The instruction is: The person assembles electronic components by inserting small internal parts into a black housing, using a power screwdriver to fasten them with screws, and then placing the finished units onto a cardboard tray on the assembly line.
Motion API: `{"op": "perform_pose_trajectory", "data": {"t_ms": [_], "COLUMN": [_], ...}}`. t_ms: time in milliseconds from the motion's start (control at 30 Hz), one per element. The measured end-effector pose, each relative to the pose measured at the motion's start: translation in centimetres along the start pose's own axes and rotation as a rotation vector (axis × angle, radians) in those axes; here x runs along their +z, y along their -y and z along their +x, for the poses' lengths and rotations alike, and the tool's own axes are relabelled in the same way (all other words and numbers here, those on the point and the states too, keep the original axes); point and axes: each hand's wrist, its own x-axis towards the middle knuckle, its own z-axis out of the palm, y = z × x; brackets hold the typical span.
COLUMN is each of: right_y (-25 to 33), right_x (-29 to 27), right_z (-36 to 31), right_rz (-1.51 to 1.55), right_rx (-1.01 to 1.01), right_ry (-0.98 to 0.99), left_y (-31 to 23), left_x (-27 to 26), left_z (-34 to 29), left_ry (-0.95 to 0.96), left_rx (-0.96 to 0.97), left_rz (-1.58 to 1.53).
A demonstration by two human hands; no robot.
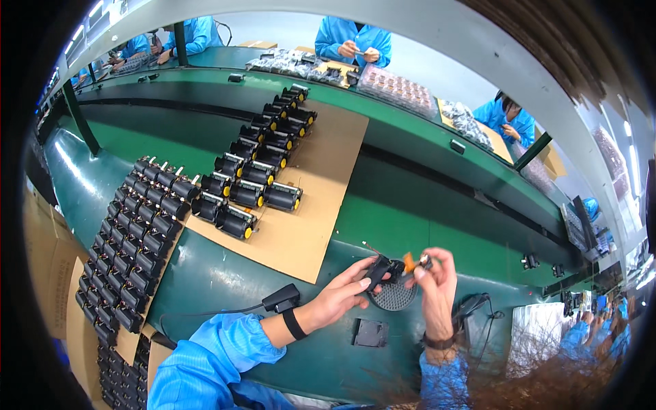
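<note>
My left hand (348, 288) is closed round a black plastic housing (380, 272), tilted above the green bench. A thin wire sticks out from its upper end. Close beside it, my right hand (436, 283) pinches a small dark part with an orange flat cable (409, 262). Whether that cable joins the housing, I cannot tell. Beneath the hands lies a round grey perforated disc (395, 298), partly hidden. Nearer to me a flat square black plate (370, 333) rests on the bench. A wrist strap (294, 324) circles my left wrist.
Several black units with yellow knobs (247, 194) stand in rows on a cardboard sheet (316, 236). Densely packed black units (130, 260) fill the left side. A black adapter (281, 298) with a cable lies by my left forearm. Co-workers in blue (352, 37) sit across the bench.
</note>
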Motion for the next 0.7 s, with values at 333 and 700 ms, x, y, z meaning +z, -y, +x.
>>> {"op": "perform_pose_trajectory", "data": {"t_ms": [333, 700], "right_y": [-3.4, -4.2], "right_x": [0.5, 1.3], "right_z": [-4.4, -5.2], "right_rz": [-0.125, -0.068], "right_rx": [0.004, -0.003], "right_ry": [-0.069, -0.028], "left_y": [-0.2, 0.5], "left_x": [0.4, 0.7], "left_z": [-0.2, -0.1], "left_ry": [-0.034, -0.015], "left_rx": [0.119, 0.126], "left_rz": [0.328, 0.355]}}
